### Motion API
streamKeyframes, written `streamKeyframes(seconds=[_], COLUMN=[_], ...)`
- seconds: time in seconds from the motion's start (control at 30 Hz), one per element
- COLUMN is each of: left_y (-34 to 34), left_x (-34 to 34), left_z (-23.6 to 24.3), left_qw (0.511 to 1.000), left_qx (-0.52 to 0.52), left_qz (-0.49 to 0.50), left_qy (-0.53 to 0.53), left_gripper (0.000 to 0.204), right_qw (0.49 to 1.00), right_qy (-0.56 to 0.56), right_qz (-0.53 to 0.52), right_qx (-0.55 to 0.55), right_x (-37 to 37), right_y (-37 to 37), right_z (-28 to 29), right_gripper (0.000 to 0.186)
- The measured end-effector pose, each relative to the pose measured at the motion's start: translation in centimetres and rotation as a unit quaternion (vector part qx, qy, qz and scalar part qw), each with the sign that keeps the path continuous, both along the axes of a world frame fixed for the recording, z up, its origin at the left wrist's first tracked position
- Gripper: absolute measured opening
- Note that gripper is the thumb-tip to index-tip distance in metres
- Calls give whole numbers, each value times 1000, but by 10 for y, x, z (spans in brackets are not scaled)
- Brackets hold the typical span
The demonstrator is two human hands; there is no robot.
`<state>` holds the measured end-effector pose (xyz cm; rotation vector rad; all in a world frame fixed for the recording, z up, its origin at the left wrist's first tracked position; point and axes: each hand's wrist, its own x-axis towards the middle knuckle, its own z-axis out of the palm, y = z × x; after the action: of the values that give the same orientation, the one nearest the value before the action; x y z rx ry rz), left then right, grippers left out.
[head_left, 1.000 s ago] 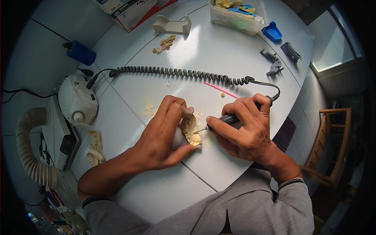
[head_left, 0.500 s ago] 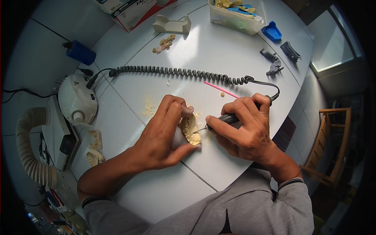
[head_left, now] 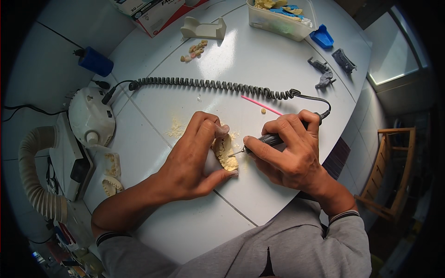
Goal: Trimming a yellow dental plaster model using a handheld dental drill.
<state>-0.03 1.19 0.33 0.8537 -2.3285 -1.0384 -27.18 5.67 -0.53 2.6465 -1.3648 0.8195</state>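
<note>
A pale yellow plaster dental cast (head_left: 224,150) with a row of teeth stands tilted just above the white tabletop. My left hand (head_left: 192,160) is closed on it, fingertips at its far end and thumb at its near end. In my right hand (head_left: 294,150) is a black rotary handpiece (head_left: 270,140), held like a pen. Its thin metal bur (head_left: 238,152) reaches the inner side of the cast; whether it touches is too fine to tell. Pale dust (head_left: 177,128) lies on the table beyond my left hand.
A coiled black cord (head_left: 208,84) runs from the white control unit (head_left: 92,118) to the handpiece. Beyond it lie small tooth-coloured pieces (head_left: 194,51). A pink stick (head_left: 261,105) is near my right hand. Two more casts (head_left: 111,186) sit left; a plastic tub (head_left: 278,24) stands far back.
Hardly anything differs. Both hands keep their places, and the bur stays at the cast's inner side.
</note>
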Motion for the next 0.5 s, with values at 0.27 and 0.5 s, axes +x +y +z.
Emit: streamKeyframes(seconds=[0.27, 0.5], left_y=[0, -2], left_x=[1, 3], left_z=[-2, -9], left_qw=[1000, 999], left_qx=[-1, -32], left_qz=[0, -3], left_qy=[-8, 1], left_gripper=[78, 83], right_qw=[1000, 1000], right_qy=[-1, -2], right_qz=[-3, 1], right_qx=[-1, -3], right_x=[0, 0], right_y=[0, 0], right_z=[-1, -1], right_gripper=[34, 34])
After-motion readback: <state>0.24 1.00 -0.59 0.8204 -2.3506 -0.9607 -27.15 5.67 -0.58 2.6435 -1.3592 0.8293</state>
